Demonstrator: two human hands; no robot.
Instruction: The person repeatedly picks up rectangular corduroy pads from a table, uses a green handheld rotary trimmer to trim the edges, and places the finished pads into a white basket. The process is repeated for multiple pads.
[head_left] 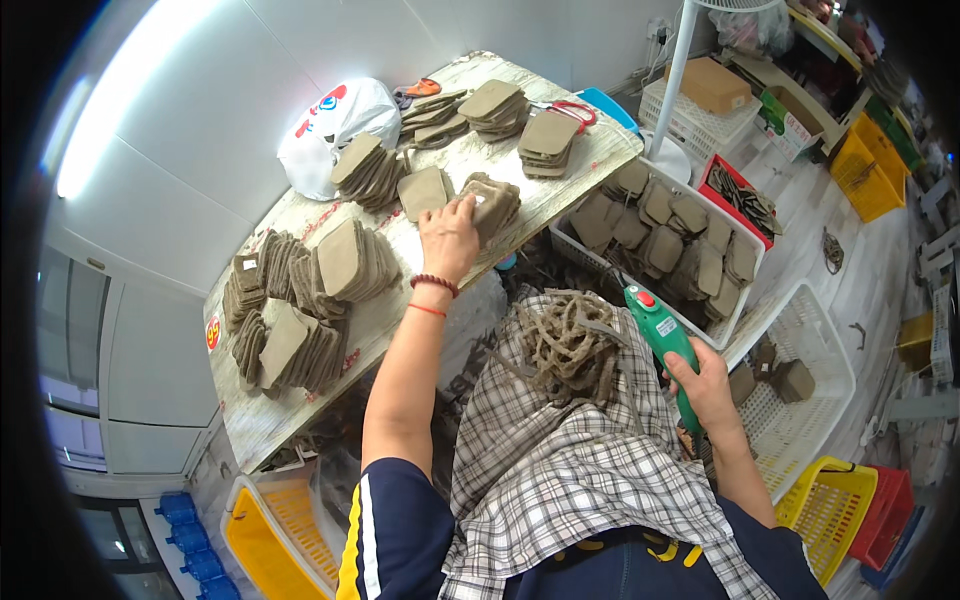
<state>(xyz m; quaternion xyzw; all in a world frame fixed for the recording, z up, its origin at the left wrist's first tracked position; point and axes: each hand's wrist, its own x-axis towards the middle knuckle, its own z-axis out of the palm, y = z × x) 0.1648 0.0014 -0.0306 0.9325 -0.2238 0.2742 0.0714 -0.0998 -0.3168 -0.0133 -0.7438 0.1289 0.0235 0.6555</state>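
Note:
My left hand point(450, 238) is over the table, its fingers curled on the near edge of a stack of brown fabric pads point(497, 208). One squarish pad point(425, 192) lies just left of those fingers. In my right hand point(706, 385) is a green handheld electric tool point(655, 325) with a red button and a thin metal tip. The tool points up and left, away from the table stacks. A tangle of brown fabric strips point(570, 345) rests in my lap on a plaid cloth point(560, 480).
More pad stacks point(350, 262) cover the worn table point(240, 425), with a white bag point(340, 135) and red-handled scissors point(575, 112) behind. At right, a white crate point(745, 300) holds loose pads; another white basket point(830, 400) stands nearer. A yellow basket point(265, 535) sits lower left.

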